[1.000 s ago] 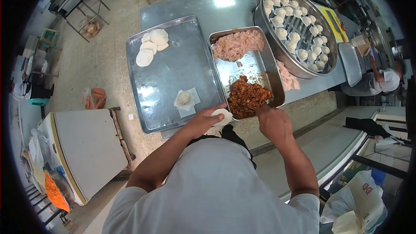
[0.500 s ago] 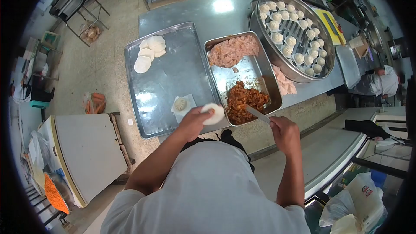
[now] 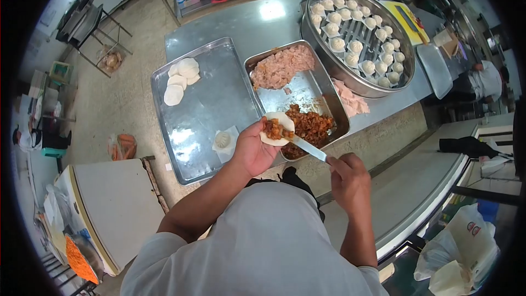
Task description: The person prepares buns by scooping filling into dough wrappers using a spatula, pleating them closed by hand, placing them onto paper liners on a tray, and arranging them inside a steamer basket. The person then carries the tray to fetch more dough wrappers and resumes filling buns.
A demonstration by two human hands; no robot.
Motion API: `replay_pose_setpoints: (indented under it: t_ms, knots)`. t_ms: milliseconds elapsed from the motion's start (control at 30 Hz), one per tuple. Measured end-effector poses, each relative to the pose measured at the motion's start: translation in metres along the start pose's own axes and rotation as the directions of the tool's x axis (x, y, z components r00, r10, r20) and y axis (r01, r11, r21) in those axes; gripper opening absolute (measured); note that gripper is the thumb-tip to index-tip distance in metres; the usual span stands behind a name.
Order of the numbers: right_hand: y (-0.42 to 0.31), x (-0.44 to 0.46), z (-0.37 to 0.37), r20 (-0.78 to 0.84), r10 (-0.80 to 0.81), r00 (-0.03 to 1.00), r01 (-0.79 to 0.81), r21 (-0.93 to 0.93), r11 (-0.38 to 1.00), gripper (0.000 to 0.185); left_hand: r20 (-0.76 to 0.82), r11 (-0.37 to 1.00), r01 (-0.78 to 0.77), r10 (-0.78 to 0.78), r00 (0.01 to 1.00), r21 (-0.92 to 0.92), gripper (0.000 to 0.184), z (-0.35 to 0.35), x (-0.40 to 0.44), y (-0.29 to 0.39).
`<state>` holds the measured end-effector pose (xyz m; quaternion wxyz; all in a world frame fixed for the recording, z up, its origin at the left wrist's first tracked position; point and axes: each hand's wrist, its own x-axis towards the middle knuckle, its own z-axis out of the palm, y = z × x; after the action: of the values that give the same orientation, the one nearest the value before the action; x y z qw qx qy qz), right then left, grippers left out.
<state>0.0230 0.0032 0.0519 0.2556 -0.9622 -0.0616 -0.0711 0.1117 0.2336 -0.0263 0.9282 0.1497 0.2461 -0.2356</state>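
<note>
In my left hand (image 3: 256, 151) lies a round dough wrapper (image 3: 282, 120), held up over the near end of the filling pan (image 3: 344, 111). Reddish-brown filling sits on the wrapper. My right hand (image 3: 349, 178) is closed round the handle of a flat metal spatula (image 3: 308, 148), its tip touching the filling on the wrapper. Behind them the pan holds dark chopped filling (image 3: 309, 126) and, at its far end, pale pink minced meat (image 3: 286, 66). A pleated bun (image 3: 222, 140) rests on a paper square on the tray, left of my left hand.
The large metal tray (image 3: 213, 87) carries several stacked wrappers (image 3: 181, 77). A round steamer (image 3: 404, 77) full of buns stands at the back right, near a yellow board (image 3: 405, 19). A white-topped cabinet (image 3: 112, 203) is at the left; a co-worker (image 3: 485, 82) is far right.
My left hand has turned palm up and moved slightly up and right with the wrapper. The spatula has come from the dark filling to the wrapper, which now bears filling.
</note>
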Motion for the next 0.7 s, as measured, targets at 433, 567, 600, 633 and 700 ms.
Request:
replay_pose_setpoints:
  t_ms: [433,567,600,633,700]
  knots:
    - [-0.018,0.012,-0.019,0.036,-0.007,0.999,0.007,-0.006,1.0,0.026,0.128,0.996,-0.058,0.049,0.991,0.075,0.036,-0.01,-0.001,0.003]
    - [-0.017,0.02,-0.002,-0.043,-0.06,0.997,0.064,0.089,0.994,0.025,0.107,0.994,-0.105,0.102,0.989,0.022,0.034,0.001,-0.005,0.002]
    - [-0.01,0.023,0.009,0.007,-0.073,0.997,0.072,0.071,0.995,0.024,0.135,0.998,-0.054,0.056,0.989,-0.012,0.033,0.003,-0.005,0.003]
    - [-0.009,0.025,0.013,0.059,-0.081,0.995,0.078,0.055,0.995,0.023,0.134,0.999,-0.051,0.052,0.99,-0.009,0.033,0.001,-0.005,0.002]
    - [-0.006,0.03,0.003,0.124,-0.064,0.99,0.063,0.019,0.998,0.025,0.052,0.99,-0.108,0.104,0.993,0.085,0.034,-0.01,0.0,0.004]
